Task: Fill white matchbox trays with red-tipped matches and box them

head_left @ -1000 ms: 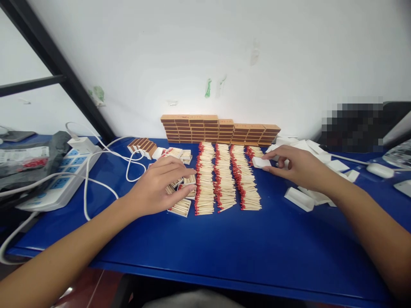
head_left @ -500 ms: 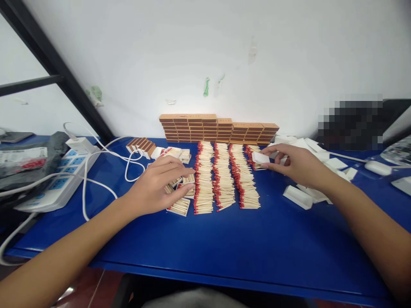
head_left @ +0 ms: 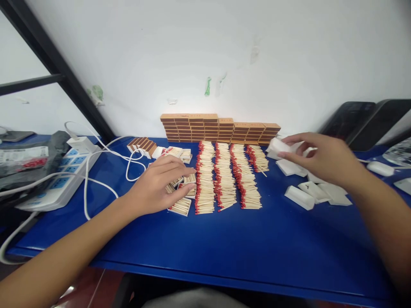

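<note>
My left hand (head_left: 160, 184) hovers over or rests on several match-filled matchbox trays (head_left: 180, 207), its fingers stretched and the thumb apart. Between the thumb and fingers of my right hand (head_left: 324, 156) is an empty-looking white matchbox tray (head_left: 278, 147), over the left end of a pile of white trays (head_left: 335, 193). Three long rows of red-tipped matches (head_left: 225, 175) lie between the hands. A shorter row of matches (head_left: 257, 158) sits right of them, nearest my right hand, with one match poking out at its lower end.
Brown matchbox sleeves (head_left: 205, 128) are stacked against the wall, with a few more sleeves (head_left: 141, 146) at the left. A power strip (head_left: 64, 179) and white cables (head_left: 86, 188) occupy the left side. Two dark devices (head_left: 348, 122) lean at the back right.
My right hand has moved right with the white tray, from above the short match row to the tray pile. That row now shows uncovered. My left hand has stayed put.
</note>
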Demonstrator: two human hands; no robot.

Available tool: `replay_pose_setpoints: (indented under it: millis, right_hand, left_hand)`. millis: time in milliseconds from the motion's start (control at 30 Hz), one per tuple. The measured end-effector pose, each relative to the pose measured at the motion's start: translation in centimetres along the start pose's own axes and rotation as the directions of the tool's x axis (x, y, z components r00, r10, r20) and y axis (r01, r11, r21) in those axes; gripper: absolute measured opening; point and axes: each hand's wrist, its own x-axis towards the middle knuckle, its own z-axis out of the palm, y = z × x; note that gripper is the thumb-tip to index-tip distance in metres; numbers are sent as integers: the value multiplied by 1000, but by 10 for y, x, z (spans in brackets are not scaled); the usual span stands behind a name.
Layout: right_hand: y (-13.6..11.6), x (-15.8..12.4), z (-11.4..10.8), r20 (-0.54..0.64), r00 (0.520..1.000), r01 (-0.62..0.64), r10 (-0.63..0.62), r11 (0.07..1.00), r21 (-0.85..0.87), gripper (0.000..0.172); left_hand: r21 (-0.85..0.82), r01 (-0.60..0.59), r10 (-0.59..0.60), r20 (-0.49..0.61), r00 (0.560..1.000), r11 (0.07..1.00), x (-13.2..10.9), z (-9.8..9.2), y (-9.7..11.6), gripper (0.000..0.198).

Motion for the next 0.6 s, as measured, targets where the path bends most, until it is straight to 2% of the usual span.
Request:
replay_pose_setpoints:
  millis: [67,133,200,333,433,500,600]
  right_hand:
    - [10,1,-11,-66,998,0,-9,991,-135,79]
    - [16,1,-16,-79,995,35,-54,976,-216,78]
    - [13,0,-13,-45,994,91,-101,976,-196,76]
    - [-4,-4,7,91,975,210,-202,974,-84,66]
    - [-5,-6,17,129,956,280,-263,950,-136,52]
    - [3,-5,19,154,958,268,-241,944,-194,41]
    - [19,-2,15,210,967,194,-142,949,-249,31]
  left_hand:
    - [-4,-5,5,-2,1000,1000,0,0,0,27]
    - [-8,-5,5,2,1000,1000,0,0,0,28]
    - [-7,3,-3,14,1000,1000,-1,1,0,29]
    - [-6,3,-3,15,1000,1000,0,1,-1,27]
    - [-10,8,-8,11,1000,1000,0,2,-2,26]
    - [-9,11,-11,14,1000,1000,0,2,-2,26]
    - [-7,10,-10,12,1000,1000,0,2,-2,27]
